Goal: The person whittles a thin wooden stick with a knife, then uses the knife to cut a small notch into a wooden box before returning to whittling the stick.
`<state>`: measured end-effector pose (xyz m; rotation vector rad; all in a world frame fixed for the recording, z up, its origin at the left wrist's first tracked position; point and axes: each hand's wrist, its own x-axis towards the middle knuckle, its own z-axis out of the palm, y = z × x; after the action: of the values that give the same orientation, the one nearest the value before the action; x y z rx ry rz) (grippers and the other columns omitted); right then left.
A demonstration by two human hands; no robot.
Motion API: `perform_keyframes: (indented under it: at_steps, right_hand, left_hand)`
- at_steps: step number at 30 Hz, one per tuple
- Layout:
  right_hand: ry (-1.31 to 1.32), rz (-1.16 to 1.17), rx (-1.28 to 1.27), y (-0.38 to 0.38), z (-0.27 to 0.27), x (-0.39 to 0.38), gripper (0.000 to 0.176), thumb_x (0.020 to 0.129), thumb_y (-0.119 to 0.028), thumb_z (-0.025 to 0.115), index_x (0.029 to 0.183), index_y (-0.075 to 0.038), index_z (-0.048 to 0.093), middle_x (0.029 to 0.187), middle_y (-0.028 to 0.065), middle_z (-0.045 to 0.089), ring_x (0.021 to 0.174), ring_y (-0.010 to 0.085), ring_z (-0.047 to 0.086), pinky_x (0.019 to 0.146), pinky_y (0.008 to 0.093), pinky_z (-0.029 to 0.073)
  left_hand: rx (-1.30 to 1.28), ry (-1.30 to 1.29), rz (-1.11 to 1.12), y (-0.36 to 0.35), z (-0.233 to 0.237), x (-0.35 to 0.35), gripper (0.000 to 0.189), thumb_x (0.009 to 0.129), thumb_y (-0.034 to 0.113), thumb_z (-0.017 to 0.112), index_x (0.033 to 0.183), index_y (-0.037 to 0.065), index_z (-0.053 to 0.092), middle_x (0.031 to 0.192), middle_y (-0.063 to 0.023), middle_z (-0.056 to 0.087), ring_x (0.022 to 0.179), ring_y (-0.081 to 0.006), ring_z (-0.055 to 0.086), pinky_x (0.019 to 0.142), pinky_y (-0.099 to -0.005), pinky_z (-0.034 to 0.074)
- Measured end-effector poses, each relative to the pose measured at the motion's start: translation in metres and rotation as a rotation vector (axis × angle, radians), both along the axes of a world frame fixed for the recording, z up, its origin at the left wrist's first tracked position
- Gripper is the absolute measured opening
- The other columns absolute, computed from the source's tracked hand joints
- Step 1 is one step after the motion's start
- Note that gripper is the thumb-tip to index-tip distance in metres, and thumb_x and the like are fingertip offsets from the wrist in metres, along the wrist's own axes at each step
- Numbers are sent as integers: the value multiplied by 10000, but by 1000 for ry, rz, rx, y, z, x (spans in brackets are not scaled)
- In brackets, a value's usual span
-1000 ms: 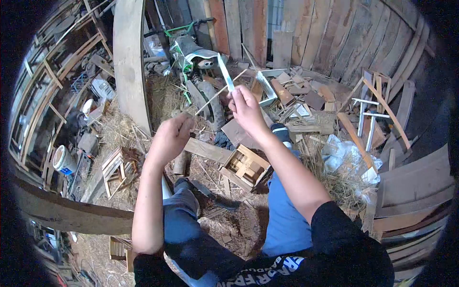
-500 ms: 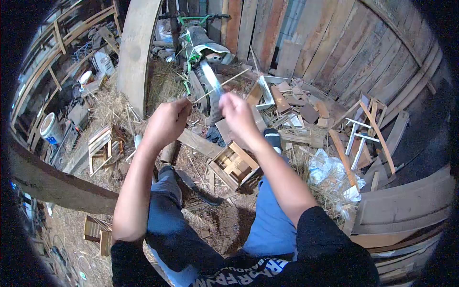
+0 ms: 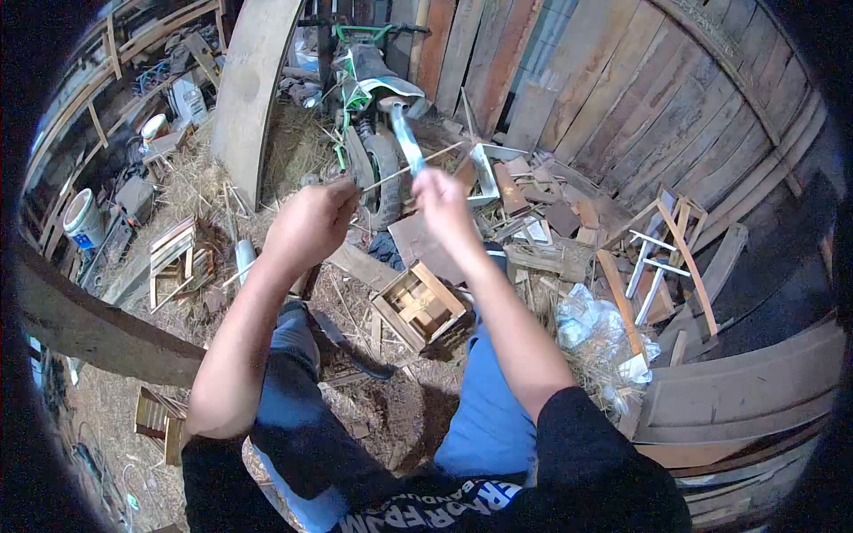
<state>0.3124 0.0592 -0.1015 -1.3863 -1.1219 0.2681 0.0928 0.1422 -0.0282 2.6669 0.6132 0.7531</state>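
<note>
"Starting with the left hand (image 3: 313,222), what does it have?"

"It is closed round the near end of a thin wooden stick (image 3: 394,176). The thin wooden stick is held in the air beyond the wooden box (image 3: 397,324) on the ground, slanting up and rightward out of the fist"

"And the right hand (image 3: 444,202)?"

"Closed on a knife (image 3: 407,138), also raised beyond the wooden box, tip pointing away from the body. The knife crosses the thin wooden stick in this view, but blur hides the join, so I cannot tell whether they touch"

"What has just changed?"

"The thin wooden stick slants less steeply than it did a second ago, the knife and the right hand have gone from fairly crisp to smeared, and the whole view has swung, so the wooden box appears further left"

"Meaning what for the work?"

"My judgement: the right hand does the moving while the left hand steadies. Both keep their hold"

"And further out?"

"Beyond the wooden box stands a motorbike (image 3: 366,69); beyond it to the right, a pale frame (image 3: 488,182) among scrap. A crumpled plastic bag (image 3: 582,318) lies right of the wooden box, a slatted wooden piece (image 3: 173,253) to its left, and a white bucket (image 3: 84,222) farther left"
</note>
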Motion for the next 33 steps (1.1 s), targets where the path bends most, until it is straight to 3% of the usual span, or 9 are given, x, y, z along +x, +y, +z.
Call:
perform_keyframes:
  at_steps: [5,8,13,16,18,23,26,30,33]
  right_hand:
    - [-129,97,-57,-14,-5,-24,354,1109,-263,477,842,-58,586,676,-28,511,616,80,474,586,276,404]
    - [-33,-13,-48,-1,2,8,312,1072,-212,487,858,-22,610,731,142,611,684,245,601,685,391,477]
    - [-198,59,12,-11,-7,-15,294,1066,-223,510,890,-19,631,746,168,639,709,289,644,703,410,506]
    - [-188,-122,-40,-5,4,4,304,1062,-239,520,882,-15,618,758,184,638,730,342,653,703,425,504]
    - [-228,-130,-68,-11,-8,-6,289,1075,-203,479,881,-30,607,735,156,629,699,317,639,681,425,493]
    - [181,41,-118,-11,-1,18,330,1079,-262,499,866,-36,610,702,120,609,673,249,608,681,397,489]
    - [-110,80,-81,-18,-14,-11,344,1091,-245,474,852,-33,602,691,129,588,645,244,582,659,390,473]
    - [-92,-102,-92,-9,0,13,324,1077,-232,492,840,-34,587,706,150,578,673,278,597,713,389,494]
    - [-89,22,-108,-25,4,-25,238,1046,-153,520,859,-30,598,739,113,615,718,215,613,734,369,500]
  left_hand:
    - [13,25,56,-6,1,1,148,933,146,612,999,16,634,859,-270,664,840,-490,649,723,-560,511]
    - [-7,35,56,-13,5,2,152,940,149,610,1009,16,631,873,-274,666,847,-491,651,728,-560,513]
    - [28,42,83,-11,2,3,154,953,164,606,1010,25,640,897,-275,674,876,-486,657,750,-551,527]
    - [18,101,119,-17,3,3,155,953,168,604,1005,28,647,901,-271,680,886,-484,662,761,-547,536]
    - [23,150,162,-18,6,1,152,951,163,599,1000,29,649,902,-270,681,883,-483,665,762,-548,539]
    - [56,89,111,-24,7,-1,154,973,194,572,971,55,639,820,-241,684,803,-472,672,704,-568,533]
    - [55,37,88,-22,7,0,145,964,180,582,984,51,643,830,-253,679,820,-478,667,715,-562,528]
    - [46,44,88,-20,4,0,150,971,184,582,975,45,638,834,-261,673,814,-480,662,716,-559,527]
    - [52,6,87,-18,3,4,156,976,191,580,952,46,634,826,-257,672,803,-475,662,715,-557,530]
